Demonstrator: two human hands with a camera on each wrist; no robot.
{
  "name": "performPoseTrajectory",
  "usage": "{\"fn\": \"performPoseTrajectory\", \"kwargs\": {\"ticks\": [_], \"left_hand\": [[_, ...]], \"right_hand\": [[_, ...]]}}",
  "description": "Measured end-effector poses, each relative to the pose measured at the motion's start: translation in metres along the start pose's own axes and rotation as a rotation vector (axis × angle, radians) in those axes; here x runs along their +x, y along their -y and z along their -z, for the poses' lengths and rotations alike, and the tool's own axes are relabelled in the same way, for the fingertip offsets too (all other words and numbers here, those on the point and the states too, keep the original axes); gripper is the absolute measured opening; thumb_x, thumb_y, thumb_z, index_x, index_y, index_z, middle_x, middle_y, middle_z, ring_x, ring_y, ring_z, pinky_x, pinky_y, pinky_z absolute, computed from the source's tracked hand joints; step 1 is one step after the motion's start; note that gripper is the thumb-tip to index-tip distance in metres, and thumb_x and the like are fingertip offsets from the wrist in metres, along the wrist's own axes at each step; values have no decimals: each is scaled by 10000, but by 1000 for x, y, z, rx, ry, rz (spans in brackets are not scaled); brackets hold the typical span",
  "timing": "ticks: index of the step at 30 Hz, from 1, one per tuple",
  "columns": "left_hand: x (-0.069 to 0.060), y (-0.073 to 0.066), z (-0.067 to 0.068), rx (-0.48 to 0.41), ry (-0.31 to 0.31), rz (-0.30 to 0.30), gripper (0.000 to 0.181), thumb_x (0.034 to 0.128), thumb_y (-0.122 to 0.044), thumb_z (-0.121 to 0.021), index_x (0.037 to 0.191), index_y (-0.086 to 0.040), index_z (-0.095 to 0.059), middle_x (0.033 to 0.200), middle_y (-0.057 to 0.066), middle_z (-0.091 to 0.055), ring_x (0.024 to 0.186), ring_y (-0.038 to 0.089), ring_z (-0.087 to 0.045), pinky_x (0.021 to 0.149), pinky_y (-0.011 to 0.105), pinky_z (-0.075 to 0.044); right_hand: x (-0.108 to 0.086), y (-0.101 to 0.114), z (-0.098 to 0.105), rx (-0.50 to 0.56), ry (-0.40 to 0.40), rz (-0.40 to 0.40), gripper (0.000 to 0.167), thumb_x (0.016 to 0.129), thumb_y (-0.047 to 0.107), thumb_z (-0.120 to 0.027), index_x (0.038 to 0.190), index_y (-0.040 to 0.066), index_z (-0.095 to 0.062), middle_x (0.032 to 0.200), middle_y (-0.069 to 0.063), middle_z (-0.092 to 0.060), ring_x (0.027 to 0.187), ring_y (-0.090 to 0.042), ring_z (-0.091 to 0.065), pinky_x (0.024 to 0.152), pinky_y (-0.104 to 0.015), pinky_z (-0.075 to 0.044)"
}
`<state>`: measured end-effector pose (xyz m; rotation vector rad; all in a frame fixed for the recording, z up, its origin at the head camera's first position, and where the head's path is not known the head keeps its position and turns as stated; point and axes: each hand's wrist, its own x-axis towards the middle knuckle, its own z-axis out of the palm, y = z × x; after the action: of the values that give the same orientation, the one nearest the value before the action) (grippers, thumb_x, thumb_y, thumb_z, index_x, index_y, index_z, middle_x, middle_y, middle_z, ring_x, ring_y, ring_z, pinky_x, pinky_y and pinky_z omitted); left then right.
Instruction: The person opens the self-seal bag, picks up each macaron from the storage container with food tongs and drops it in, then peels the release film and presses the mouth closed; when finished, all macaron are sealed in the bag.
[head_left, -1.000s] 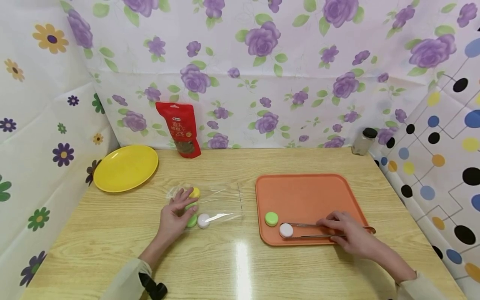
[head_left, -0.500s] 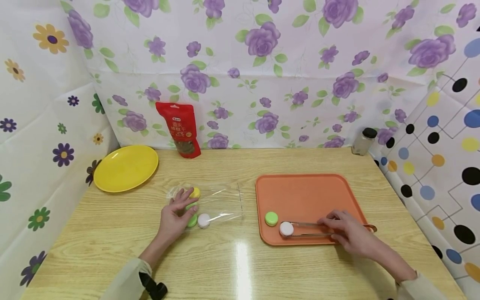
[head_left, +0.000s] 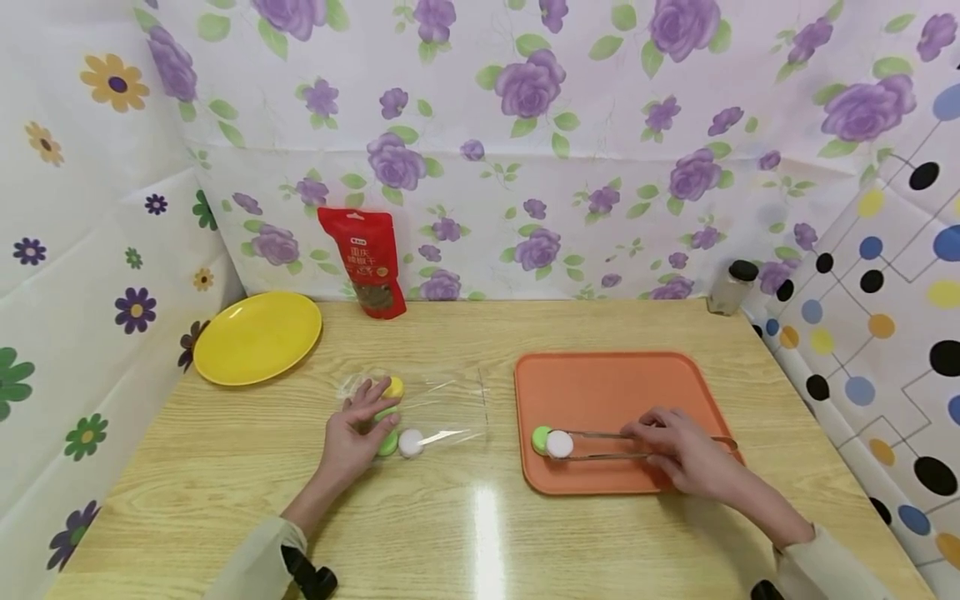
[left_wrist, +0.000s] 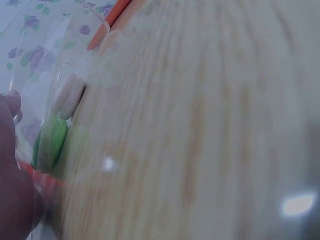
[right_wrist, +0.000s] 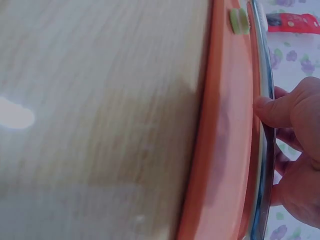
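My left hand (head_left: 354,429) pinches the edge of a clear plastic bag (head_left: 442,408) lying on the table. Through the film I see a yellow macaron (head_left: 394,387), green macarons (head_left: 387,443) partly behind the fingers, and a white macaron (head_left: 411,443). Over the orange tray (head_left: 622,383), my right hand (head_left: 678,450) grips metal tongs (head_left: 600,457). A pale pinkish-white macaron (head_left: 559,444) sits between the tong tips. It overlaps a green macaron (head_left: 540,440) at the tray's left side in the head view; whether they touch I cannot tell.
A yellow plate (head_left: 258,337) lies at the back left. Near the back wall stands a red snack pouch (head_left: 369,262). In the back right corner is a glass jar (head_left: 729,290) with a black lid. Patterned cloth walls enclose the table.
My right hand has moved left and slightly away from me with the tongs, taking the pinkish-white macaron up to the green one on the tray. The left hand keeps its place on the bag.
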<state>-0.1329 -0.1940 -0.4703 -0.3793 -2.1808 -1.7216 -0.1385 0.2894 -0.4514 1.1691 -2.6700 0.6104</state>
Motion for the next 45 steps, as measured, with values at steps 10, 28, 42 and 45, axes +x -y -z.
{"fn": "performPoseTrajectory", "kwargs": {"ticks": [10, 28, 42, 45], "left_hand": [[-2, 2, 1, 3, -16, -7, 197, 829, 183, -692, 1022, 209, -660, 1324, 383, -509, 1359, 605, -268, 1056, 766, -1], [4, 3, -4, -18, -2, -22, 195, 830, 185, -689, 1024, 192, -673, 1325, 378, -510, 1366, 597, -266, 1060, 762, 1], [1, 1, 0, -7, 2, -12, 196, 831, 173, -695, 1026, 188, -676, 1326, 377, -509, 1366, 597, -266, 1065, 757, -3], [0, 3, 0, -13, -3, -13, 197, 828, 178, -694, 1022, 197, -668, 1326, 380, -507, 1365, 601, -263, 1064, 756, 1]], "right_hand": [[36, 3, -6, 6, 33, -52, 525, 826, -105, -747, 1277, 157, -686, 1069, 1, -587, 918, -187, -536, 737, -407, -475], [144, 48, -49, -15, 88, -7, 388, 896, -32, -704, 1260, 101, -688, 1059, -98, -588, 878, -300, -501, 659, -380, -409], [182, 75, -75, -1, 207, -44, 494, 874, -101, -589, 1294, 147, -672, 1102, -104, -576, 861, -294, -462, 567, -351, -300], [187, 80, -76, 5, 229, -55, 507, 865, -104, -583, 1301, 143, -668, 1128, -121, -579, 907, -330, -482, 577, -372, -319]]}}
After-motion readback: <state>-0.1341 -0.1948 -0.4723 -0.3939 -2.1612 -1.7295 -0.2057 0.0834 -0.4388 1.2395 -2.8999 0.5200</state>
